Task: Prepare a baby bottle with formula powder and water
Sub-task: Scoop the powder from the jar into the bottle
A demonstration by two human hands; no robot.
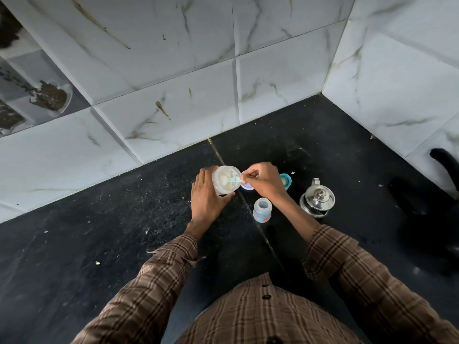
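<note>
My left hand (207,197) grips a clear plastic jar of pale formula powder (224,180), tilted toward me above the black counter. A small green scoop (233,180) is pinched in my right hand (264,181), its bowl inside the jar's mouth over the powder. The open baby bottle (262,209), clear with a blue and orange print, stands upright just below my right wrist. A teal bottle cap with its teat (285,182) lies to the right of my right hand. A pale purple lid (246,187) shows under that hand.
A small steel kettle with a lid (318,201) stands to the right of the bottle. A black object (444,167) leans at the far right wall. White marble tiles close the corner behind. Crumbs dot the counter (124,219).
</note>
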